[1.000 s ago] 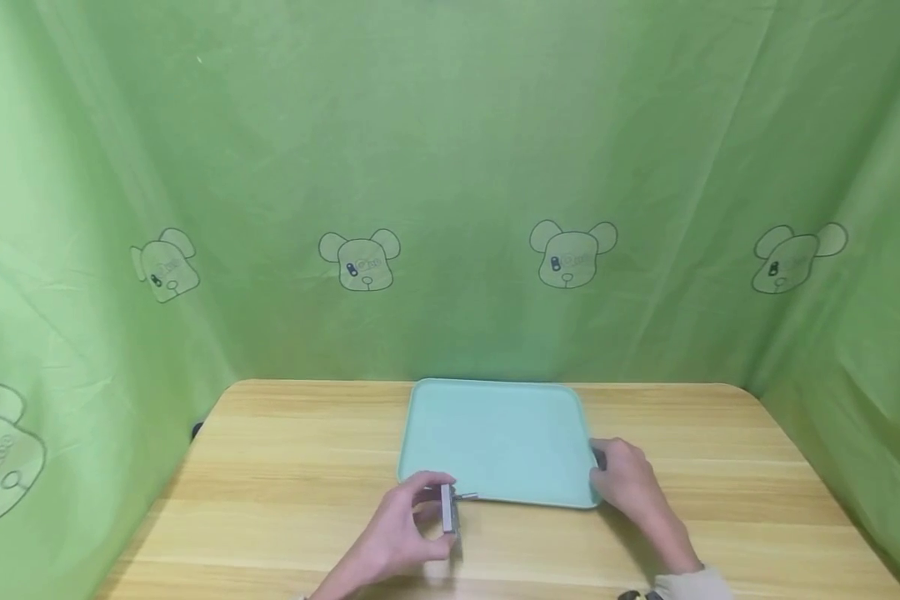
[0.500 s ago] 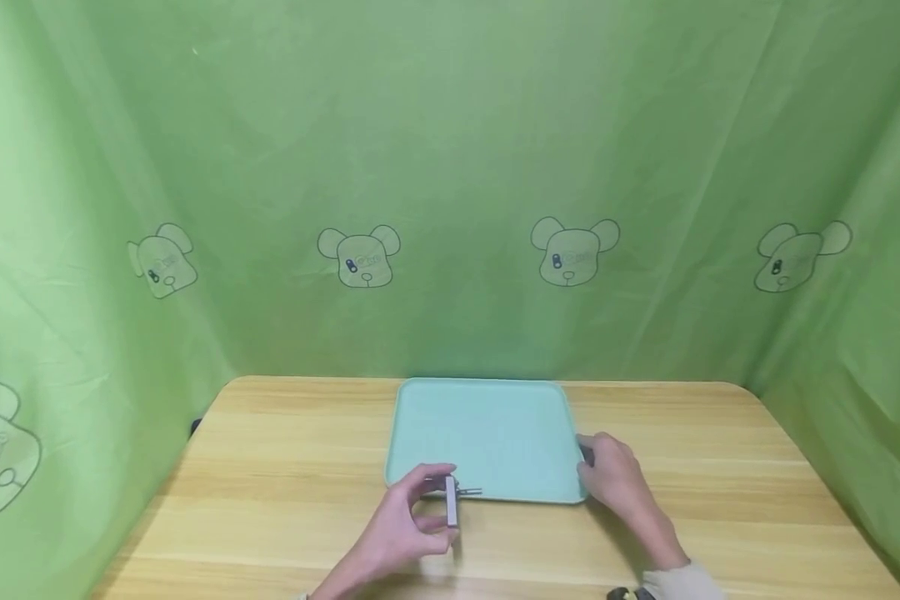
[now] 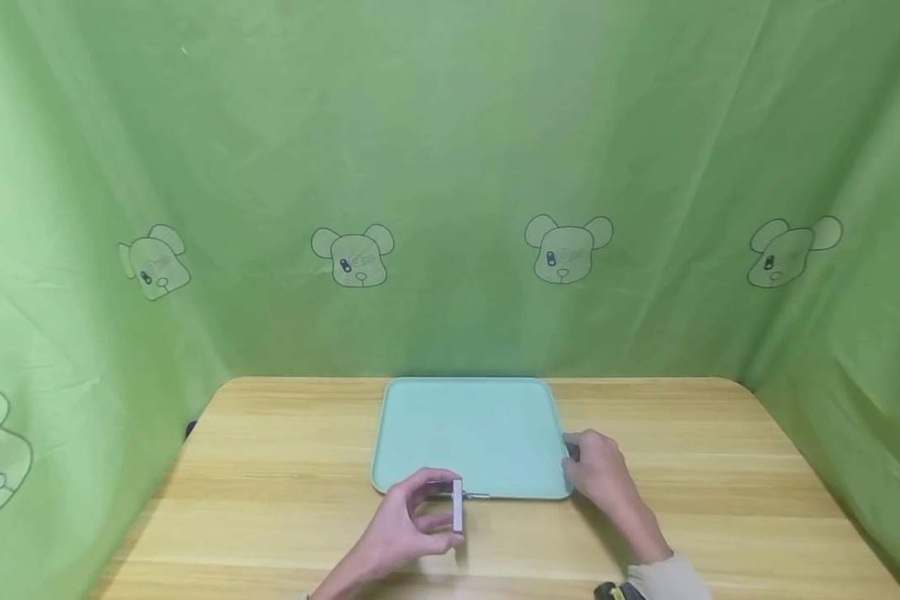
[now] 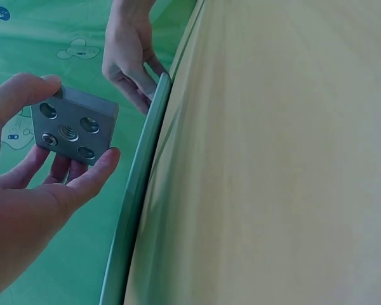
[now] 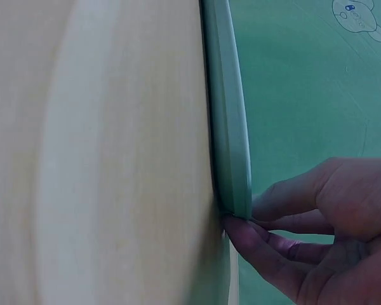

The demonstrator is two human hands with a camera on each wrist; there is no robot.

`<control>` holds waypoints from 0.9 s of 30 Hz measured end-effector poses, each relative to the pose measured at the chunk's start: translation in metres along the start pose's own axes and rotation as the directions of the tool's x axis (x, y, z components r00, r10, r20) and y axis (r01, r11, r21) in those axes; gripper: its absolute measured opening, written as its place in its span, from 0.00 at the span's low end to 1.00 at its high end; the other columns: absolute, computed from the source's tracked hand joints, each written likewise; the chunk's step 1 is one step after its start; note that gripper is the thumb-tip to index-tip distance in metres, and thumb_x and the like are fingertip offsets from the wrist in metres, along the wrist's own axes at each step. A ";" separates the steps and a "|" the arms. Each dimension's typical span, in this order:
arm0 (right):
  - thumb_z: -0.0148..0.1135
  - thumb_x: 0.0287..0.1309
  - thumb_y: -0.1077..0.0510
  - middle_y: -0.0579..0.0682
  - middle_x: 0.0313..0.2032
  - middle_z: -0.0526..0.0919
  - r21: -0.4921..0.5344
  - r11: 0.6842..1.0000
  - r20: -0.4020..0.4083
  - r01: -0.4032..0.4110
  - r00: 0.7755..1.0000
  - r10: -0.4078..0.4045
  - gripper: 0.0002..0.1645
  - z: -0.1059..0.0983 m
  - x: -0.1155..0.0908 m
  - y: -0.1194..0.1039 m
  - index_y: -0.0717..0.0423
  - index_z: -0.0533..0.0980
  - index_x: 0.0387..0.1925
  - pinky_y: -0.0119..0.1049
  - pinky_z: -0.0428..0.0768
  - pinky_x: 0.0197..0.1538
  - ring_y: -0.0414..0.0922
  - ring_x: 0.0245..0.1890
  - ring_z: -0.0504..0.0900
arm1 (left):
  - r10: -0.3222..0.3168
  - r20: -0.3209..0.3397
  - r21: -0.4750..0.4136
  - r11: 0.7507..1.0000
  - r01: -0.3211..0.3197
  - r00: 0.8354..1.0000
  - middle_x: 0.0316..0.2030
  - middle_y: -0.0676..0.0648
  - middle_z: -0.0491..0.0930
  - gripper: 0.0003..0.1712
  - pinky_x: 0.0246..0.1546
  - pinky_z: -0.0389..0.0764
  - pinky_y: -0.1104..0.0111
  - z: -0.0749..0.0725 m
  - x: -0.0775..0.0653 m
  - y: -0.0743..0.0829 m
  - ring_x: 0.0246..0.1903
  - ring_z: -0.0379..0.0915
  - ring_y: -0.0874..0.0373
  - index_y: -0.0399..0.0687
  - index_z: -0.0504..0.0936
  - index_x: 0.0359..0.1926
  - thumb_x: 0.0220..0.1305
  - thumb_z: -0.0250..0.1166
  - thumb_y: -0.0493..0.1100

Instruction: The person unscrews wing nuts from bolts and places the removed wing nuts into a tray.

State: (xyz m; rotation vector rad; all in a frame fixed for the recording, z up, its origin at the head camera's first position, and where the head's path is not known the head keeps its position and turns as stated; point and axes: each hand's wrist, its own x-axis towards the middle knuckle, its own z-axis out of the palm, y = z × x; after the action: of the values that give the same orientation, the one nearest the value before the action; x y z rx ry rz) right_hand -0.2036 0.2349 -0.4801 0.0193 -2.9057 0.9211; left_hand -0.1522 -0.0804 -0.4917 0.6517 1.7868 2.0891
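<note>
My left hand (image 3: 401, 527) pinches a small grey metal block (image 4: 75, 127) between thumb and fingers, holding it upright above the table at the tray's near edge. Several round holes pierce the block's face, one of them threaded. In the head view, thin metal pins (image 3: 477, 497) stick out from its right side toward the tray. A pale turquoise rectangular tray (image 3: 468, 433) lies flat on the table. My right hand (image 3: 602, 471) grips the tray's right rim near the front corner, its thumb and fingers right at the edge in the right wrist view.
The wooden table (image 3: 292, 467) has rounded far corners. A green curtain (image 3: 450, 192) printed with bear heads encloses the back and both sides. A dark wristband (image 3: 617, 591) shows by the right sleeve (image 3: 667, 577).
The tray has slid left across the table together with my right hand. My left hand stays nearly in place, with the metal block slightly turned and a little further right.
</note>
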 end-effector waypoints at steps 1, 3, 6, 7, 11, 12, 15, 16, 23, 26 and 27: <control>0.61 0.51 0.74 0.71 0.48 0.83 -0.001 1.000 -0.001 -0.004 1.000 0.004 0.25 0.000 0.000 0.000 0.79 0.78 0.53 0.39 0.82 0.33 0.52 0.34 0.78 | 0.001 0.003 -0.001 1.000 -0.001 1.000 0.62 0.23 0.69 0.41 0.56 0.86 0.55 0.000 0.000 0.000 0.56 0.72 0.21 0.27 0.70 0.65 0.47 0.72 0.23; 0.61 0.51 0.74 0.73 0.49 0.83 -0.009 1.000 -0.001 -0.001 1.000 0.001 0.24 0.000 0.001 -0.001 0.79 0.78 0.53 0.40 0.83 0.34 0.53 0.35 0.78 | 0.004 0.009 -0.011 1.000 -0.004 1.000 0.63 0.23 0.68 0.41 0.56 0.86 0.54 0.001 0.001 0.000 0.56 0.72 0.20 0.27 0.69 0.65 0.47 0.72 0.23; 0.60 0.51 0.74 0.75 0.51 0.81 -0.003 1.000 0.016 -0.010 1.000 0.010 0.25 -0.001 0.001 -0.001 0.79 0.77 0.54 0.41 0.84 0.35 0.54 0.36 0.79 | 0.016 0.017 -0.020 1.000 -0.015 1.000 0.63 0.23 0.67 0.41 0.56 0.85 0.54 0.003 0.004 0.001 0.56 0.71 0.20 0.26 0.69 0.65 0.47 0.72 0.22; 0.60 0.51 0.73 0.75 0.52 0.81 -0.003 1.000 0.023 -0.012 1.000 0.012 0.26 -0.001 0.001 -0.001 0.79 0.76 0.54 0.43 0.84 0.36 0.54 0.37 0.79 | 0.022 0.018 -0.020 1.000 -0.022 1.000 0.63 0.23 0.67 0.41 0.57 0.85 0.54 0.003 0.005 0.002 0.57 0.71 0.20 0.26 0.69 0.65 0.47 0.71 0.21; 0.60 0.54 0.70 0.73 0.50 0.82 0.007 1.000 0.065 -0.024 0.998 0.023 0.26 -0.005 0.001 0.000 0.79 0.76 0.55 0.51 0.88 0.43 0.56 0.40 0.82 | 0.055 -0.003 0.011 0.998 -0.055 0.998 0.62 0.27 0.70 0.39 0.58 0.84 0.56 0.004 0.012 0.006 0.59 0.70 0.23 0.31 0.72 0.63 0.47 0.72 0.21; 0.61 0.56 0.69 0.72 0.50 0.82 0.008 1.000 0.073 -0.025 0.997 0.024 0.25 -0.007 0.000 -0.001 0.78 0.76 0.56 0.52 0.88 0.44 0.56 0.40 0.82 | 0.067 -0.009 0.023 0.998 -0.067 0.998 0.62 0.29 0.71 0.39 0.59 0.84 0.56 0.004 0.015 0.008 0.60 0.70 0.24 0.33 0.73 0.63 0.47 0.72 0.21; 0.61 0.61 0.66 0.69 0.47 0.84 0.026 0.999 0.080 -0.026 0.997 0.024 0.25 -0.014 -0.001 -0.006 0.77 0.75 0.58 0.53 0.89 0.45 0.56 0.40 0.84 | 0.088 -0.025 0.049 0.995 -0.087 0.996 0.61 0.36 0.75 0.38 0.59 0.84 0.55 0.003 0.022 0.012 0.62 0.70 0.30 0.39 0.76 0.61 0.47 0.74 0.23; 0.61 0.63 0.65 0.68 0.47 0.84 0.035 0.999 0.071 -0.016 0.997 0.014 0.25 -0.016 -0.002 -0.009 0.76 0.75 0.59 0.53 0.89 0.45 0.56 0.39 0.84 | 0.093 -0.027 0.052 0.994 -0.092 0.995 0.60 0.37 0.75 0.38 0.59 0.84 0.55 0.003 0.023 0.013 0.62 0.70 0.31 0.40 0.76 0.61 0.47 0.74 0.23; 0.65 0.68 0.58 0.59 0.47 0.86 0.286 0.948 0.076 0.139 0.983 -0.167 0.21 -0.022 -0.013 -0.044 0.68 0.79 0.57 0.43 0.90 0.46 0.54 0.43 0.86 | 0.077 -0.001 0.040 0.996 -0.077 0.997 0.60 0.37 0.75 0.38 0.58 0.85 0.53 0.002 0.025 0.010 0.59 0.71 0.27 0.39 0.76 0.61 0.46 0.73 0.20; 0.64 0.70 0.57 0.63 0.48 0.85 0.491 0.861 0.159 0.131 0.958 -0.236 0.22 -0.019 -0.019 -0.058 0.71 0.78 0.56 0.39 0.91 0.43 0.58 0.43 0.87 | 0.090 0.016 0.022 0.996 -0.091 0.996 0.60 0.35 0.74 0.38 0.58 0.84 0.52 0.001 0.022 0.007 0.59 0.69 0.24 0.38 0.75 0.61 0.47 0.73 0.21; 0.63 0.70 0.58 0.65 0.48 0.85 0.550 0.827 0.186 0.117 0.948 -0.258 0.22 -0.018 -0.021 -0.062 0.72 0.78 0.57 0.39 0.91 0.43 0.59 0.43 0.86 | 0.097 0.017 0.020 0.995 -0.097 0.995 0.60 0.35 0.73 0.38 0.59 0.84 0.52 0.001 0.021 0.006 0.59 0.69 0.25 0.38 0.75 0.62 0.47 0.74 0.22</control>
State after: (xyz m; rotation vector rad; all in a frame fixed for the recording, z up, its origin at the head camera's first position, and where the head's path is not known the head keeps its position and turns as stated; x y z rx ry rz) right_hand -0.1789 0.1942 -0.4320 0.4921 -2.6710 1.7650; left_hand -0.1694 -0.0697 -0.4823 0.7734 1.8035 2.1235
